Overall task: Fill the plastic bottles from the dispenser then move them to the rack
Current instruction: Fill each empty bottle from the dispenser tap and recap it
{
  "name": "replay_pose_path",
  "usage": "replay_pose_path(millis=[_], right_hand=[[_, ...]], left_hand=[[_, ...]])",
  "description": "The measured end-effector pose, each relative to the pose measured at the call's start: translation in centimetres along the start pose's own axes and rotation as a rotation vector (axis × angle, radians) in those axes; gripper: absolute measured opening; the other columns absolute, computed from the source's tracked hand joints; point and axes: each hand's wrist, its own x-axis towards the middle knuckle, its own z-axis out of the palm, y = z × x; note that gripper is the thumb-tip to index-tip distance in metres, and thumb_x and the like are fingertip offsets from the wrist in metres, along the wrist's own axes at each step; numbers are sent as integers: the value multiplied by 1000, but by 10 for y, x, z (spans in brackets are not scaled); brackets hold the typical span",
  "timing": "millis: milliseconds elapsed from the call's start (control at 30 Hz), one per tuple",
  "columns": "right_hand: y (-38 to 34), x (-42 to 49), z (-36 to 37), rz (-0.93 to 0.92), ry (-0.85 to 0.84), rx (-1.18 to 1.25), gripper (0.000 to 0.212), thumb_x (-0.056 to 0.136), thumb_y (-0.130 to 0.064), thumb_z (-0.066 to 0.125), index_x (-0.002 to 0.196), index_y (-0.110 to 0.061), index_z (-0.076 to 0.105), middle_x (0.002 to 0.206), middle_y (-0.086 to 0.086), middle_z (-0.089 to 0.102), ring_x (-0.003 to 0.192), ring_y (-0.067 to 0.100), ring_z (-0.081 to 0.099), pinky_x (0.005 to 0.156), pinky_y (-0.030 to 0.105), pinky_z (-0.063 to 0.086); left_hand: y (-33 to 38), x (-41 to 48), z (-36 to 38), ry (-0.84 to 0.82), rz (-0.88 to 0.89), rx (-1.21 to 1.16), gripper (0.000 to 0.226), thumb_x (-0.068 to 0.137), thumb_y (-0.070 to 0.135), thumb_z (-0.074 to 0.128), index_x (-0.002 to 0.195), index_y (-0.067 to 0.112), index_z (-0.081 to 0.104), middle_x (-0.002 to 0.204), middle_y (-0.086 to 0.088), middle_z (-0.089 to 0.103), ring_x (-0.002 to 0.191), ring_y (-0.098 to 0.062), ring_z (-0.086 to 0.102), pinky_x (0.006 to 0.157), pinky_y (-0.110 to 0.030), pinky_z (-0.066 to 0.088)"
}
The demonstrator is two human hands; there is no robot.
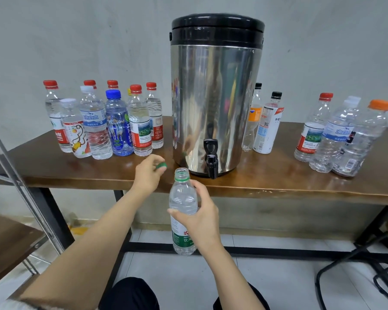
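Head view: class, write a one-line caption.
Right hand holds uncapped bottle near dispenser tap; left hand pinches green cap.

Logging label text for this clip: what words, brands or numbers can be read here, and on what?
"凉白水": white-capped bottle, left group.
"凉白", cut off: clear bottle, right group.
"FANTA": orange-labelled bottle beside the dispenser.
Label of held bottle: half hidden by right hand.
Remaining labels: too small or blurred.

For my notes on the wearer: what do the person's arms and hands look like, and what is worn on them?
Both forearms are bare. The left hand and the right hand show no gloves, rings or watch. A pale, fuzzy sleeve edge shows high on the left arm; no right sleeve is visible.
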Motion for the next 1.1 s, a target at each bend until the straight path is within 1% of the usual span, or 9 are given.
replay_pose_path(millis=[100, 167, 333, 400, 633, 767, 900, 1000, 1100], right_hand=[[-17, 3, -7, -35, 22, 4, 71, 62, -25, 89, 116, -54, 51, 113, -22, 65, 104, 2, 63, 91, 34, 55], [-30, 4, -11, -56, 21, -12, 71, 63, -24, 90, 108, -60, 48, 111, -25, 64, 103, -2, 62, 90, 29, 54], [-56, 7, -13, -123, 5, -58, 70, 62, -29, 91, 107, -61, 47, 109, -28, 64, 101, -4, 61, 88, 32, 55], [-62, 6, -10, -134, -8, -68, 69, 62, -30, 91, 109, -59, 49, 108, -29, 64, 100, -4, 62, 88, 33, 55], [-70, 2, -2, -149, -49, -104, 71, 62, -33, 90, 120, -48, 51, 108, -28, 63, 101, -4, 60, 90, 33, 53], [-74, 3, 1, -143, -70, -104, 70, 63, -34, 90, 118, -50, 49, 106, -30, 61, 101, -6, 58, 90, 31, 54], [-78, 5, 3, -158, -76, -87, 69, 64, -32, 90, 115, -51, 48, 105, -29, 62, 100, -6, 60, 88, 29, 54], [-80, 6, 6, -164, -71, -72, 70, 63, -33, 91, 115, -51, 48, 104, -30, 62, 101, -3, 61, 89, 31, 54], [-82, 8, 11, -185, -70, -80, 70, 62, -37, 90, 117, -49, 49, 106, -29, 64, 101, -4, 60, 89, 31, 53]], left_hand=[[35, -17, -36, -48, -94, -574, 16, 93, 6, 64, 107, 12, 65, 114, -10, 68, 104, -21, 66, 90, -25, 53], [60, -34, -61, -140, -56, -722, 17, 92, 5, 62, 107, 12, 68, 111, -9, 70, 101, -19, 69, 86, -23, 56], [102, -64, -97, -160, 154, -505, 22, 88, -2, 65, 107, 7, 71, 93, 2, 73, 75, 5, 67, 59, -6, 46], [107, -67, -103, -141, 202, -420, 23, 86, -2, 67, 107, 5, 72, 93, 4, 72, 71, 9, 65, 56, -4, 43], [106, -70, -115, -163, 269, -317, 26, 83, 0, 71, 104, 16, 73, 97, 10, 73, 87, 4, 68, 75, -10, 50], [104, -70, -119, -169, 303, -256, 26, 83, 1, 71, 105, 13, 73, 101, 7, 72, 87, 5, 68, 71, -10, 50], [99, -71, -120, -194, 260, -325, 26, 91, 3, 63, 113, 12, 72, 106, 6, 74, 93, 3, 68, 70, -9, 49], [97, -73, -117, -264, 209, -417, 27, 100, 12, 53, 120, 16, 69, 114, 9, 72, 105, -2, 66, 84, -15, 51], [95, -74, -110, -151, 217, -426, 19, 96, 19, 59, 110, 19, 72, 106, 14, 73, 97, 3, 64, 82, -13, 51]])
